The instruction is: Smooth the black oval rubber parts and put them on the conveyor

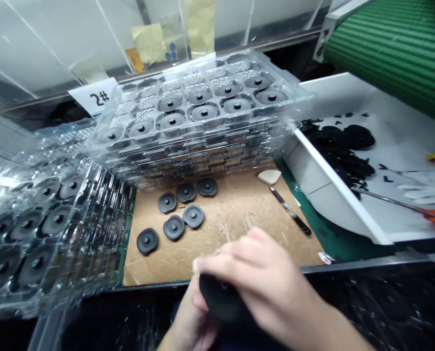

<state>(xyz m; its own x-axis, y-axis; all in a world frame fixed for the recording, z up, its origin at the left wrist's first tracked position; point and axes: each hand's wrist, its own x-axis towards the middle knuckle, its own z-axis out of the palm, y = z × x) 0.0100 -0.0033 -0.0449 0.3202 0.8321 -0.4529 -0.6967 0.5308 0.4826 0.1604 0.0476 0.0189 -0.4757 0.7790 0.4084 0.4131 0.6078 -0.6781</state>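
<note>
Head view: we held a black rubber disc (217, 297) between our hands, just in front of the table edge. Our right hand (261, 282) curved over it, fingers pressed together along its top. Our left hand (191, 317) sat beneath, its fingers too hidden for us to tell their state. Six similar discs (174, 227) lay on a cardboard sheet (239, 229) beside a stack of clear plastic trays (199, 107), near a black-handled knife (290, 212).
</note>
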